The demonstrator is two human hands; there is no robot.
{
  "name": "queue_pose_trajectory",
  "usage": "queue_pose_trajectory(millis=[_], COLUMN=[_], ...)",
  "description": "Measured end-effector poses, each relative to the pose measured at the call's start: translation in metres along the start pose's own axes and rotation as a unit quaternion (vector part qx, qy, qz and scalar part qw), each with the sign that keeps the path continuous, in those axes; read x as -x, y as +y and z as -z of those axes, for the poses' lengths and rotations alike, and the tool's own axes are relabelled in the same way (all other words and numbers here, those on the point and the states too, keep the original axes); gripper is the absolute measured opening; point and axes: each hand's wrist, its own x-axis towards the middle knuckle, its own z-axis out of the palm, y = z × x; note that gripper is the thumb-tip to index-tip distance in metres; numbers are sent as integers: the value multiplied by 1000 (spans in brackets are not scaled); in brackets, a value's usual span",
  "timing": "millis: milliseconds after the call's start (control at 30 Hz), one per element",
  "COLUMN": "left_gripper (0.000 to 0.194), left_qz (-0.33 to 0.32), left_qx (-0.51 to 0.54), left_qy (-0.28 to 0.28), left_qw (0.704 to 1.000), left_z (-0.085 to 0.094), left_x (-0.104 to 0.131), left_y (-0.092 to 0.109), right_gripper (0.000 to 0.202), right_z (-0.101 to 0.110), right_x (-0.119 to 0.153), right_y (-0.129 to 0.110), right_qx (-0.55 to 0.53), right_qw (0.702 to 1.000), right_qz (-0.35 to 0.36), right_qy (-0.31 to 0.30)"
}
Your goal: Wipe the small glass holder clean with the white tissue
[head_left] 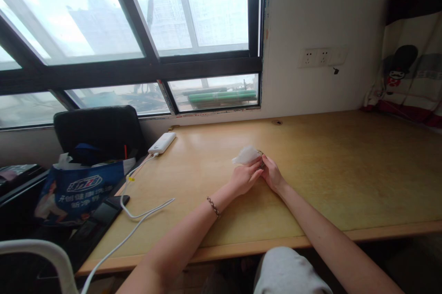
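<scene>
My left hand [246, 178] reaches in over the middle of the table, its fingers pressed together on a crumpled white tissue [247, 155]. The tissue sticks out past the fingertips to the left. Touching it from the other side, my right hand [272, 174] is closed on a small, dark, brownish thing with a rounded edge [260, 152]. Most of that thing is hidden by the fingers and the tissue, so I cannot tell its kind. Both hands meet just above the table top.
The wooden table [328, 169] extends to the wall. A white power bank [162, 143] lies at its left edge, its white cable [148, 213] trailing forward. Left of the table are a blue shopping bag [83, 192] and a black chair [100, 130]. A curtain [410, 54] hangs at right.
</scene>
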Motion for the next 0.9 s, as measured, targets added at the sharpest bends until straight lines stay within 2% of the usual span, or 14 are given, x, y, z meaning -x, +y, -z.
queue_pose_trajectory(millis=[167,367,533,667,767,900], left_gripper=[35,32,28,33,42,46], left_qz=[24,42,39,-22,-59,7], left_qx=[69,-60,-101,-105,-85,19], left_qy=[-11,-7,42,89,77,86], left_qw=[997,997,993,990,992,996], left_z=[0,5,3,4,4,-1], left_x=[-1,3,3,-1,-2,-1], left_y=[0,0,-9,-14,-16,-19], right_gripper=[31,26,30,30,33,36], right_z=[-2,3,4,5,6,3], right_x=[0,-3,-4,-7,-7,-4], right_y=[-5,-5,-4,-5,-8,-11], right_qx=[0,-19,-11,-29,-41,-40], right_qw=[1000,999,999,999,998,999], right_qz=[11,15,3,-14,-30,-27], right_qy=[24,32,33,37,26,14])
